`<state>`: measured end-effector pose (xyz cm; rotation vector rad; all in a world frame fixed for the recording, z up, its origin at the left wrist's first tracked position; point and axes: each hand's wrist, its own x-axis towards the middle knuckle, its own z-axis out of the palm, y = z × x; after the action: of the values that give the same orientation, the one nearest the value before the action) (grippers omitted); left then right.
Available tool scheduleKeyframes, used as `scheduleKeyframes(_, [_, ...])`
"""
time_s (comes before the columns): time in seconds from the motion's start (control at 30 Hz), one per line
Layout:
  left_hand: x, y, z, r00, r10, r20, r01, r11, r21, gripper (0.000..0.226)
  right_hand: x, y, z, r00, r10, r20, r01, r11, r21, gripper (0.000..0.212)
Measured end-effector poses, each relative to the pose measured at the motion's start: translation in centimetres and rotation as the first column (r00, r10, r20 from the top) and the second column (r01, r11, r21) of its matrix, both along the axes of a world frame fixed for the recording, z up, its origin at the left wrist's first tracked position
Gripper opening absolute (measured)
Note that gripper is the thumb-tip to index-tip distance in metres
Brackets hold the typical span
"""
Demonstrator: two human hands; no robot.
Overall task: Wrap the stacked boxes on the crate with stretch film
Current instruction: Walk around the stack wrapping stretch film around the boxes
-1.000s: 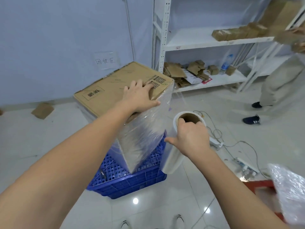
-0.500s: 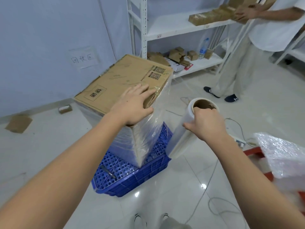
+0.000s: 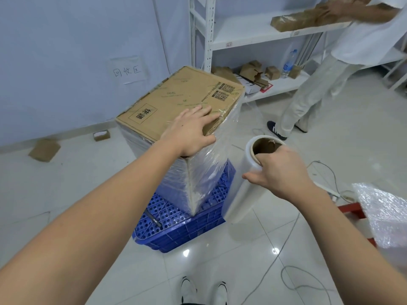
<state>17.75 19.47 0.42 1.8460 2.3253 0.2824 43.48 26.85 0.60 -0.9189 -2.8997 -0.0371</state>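
both hands were busy: the left hand [image 3: 191, 130] lay flat, fingers straight, on the near corner of the top box [image 3: 180, 102], while the right hand [image 3: 278, 172] gripped the upper end of the stretch film roll [image 3: 244, 186], fingers tucked into its cardboard core and so hidden. the roll stood nearly upright, its lower end leaning toward the blue crate [image 3: 182, 227]. film blurred the lower boxes; their count was unclear. the stack sat on the crate, on the floor.

One crate [image 3: 176, 225], one film roll [image 3: 244, 183] — two hands.
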Motion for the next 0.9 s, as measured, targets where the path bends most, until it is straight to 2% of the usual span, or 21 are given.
scheduleKeyframes(0.2, [-0.3, 0.2, -0.3, 1.0, 0.0, 0.006, 0.0, 1.0, 0.01, 0.075, -0.1, -2.7, -0.4, 0.944, 0.329, -0.001, -0.328, 0.94, -0.091, 0.047])
scheduleKeyframes(0.3, [-0.3, 0.2, -0.4, 1.0, 0.009, -0.001, -0.009, 1.0, 0.015, 0.075, -1.0, -4.0, -1.1, 0.862, 0.505, -0.034, -0.506, 0.863, -0.006, 0.046])
scheduleKeyframes(0.4, [-0.2, 0.2, -0.4, 1.0, 0.017, -0.004, -0.017, 1.0, 0.025, 0.075, -1.9, -4.8, -1.7, 0.792, 0.609, -0.041, -0.609, 0.793, 0.013, 0.046])
scheduleKeyframes(0.6, [-0.2, 0.3, -0.6, 0.999, 0.031, 0.007, -0.031, 0.999, 0.025, 0.074, -2.0, -5.6, -3.7, 0.739, 0.673, 0.036, -0.672, 0.74, -0.026, 0.034])
scheduleKeyframes(0.9, [-0.2, 0.2, -0.7, 0.999, 0.034, 0.013, -0.034, 0.999, 0.039, 0.074, -1.0, -5.5, -1.0, 0.77, 0.636, -0.039, -0.637, 0.769, -0.053, 0.044])
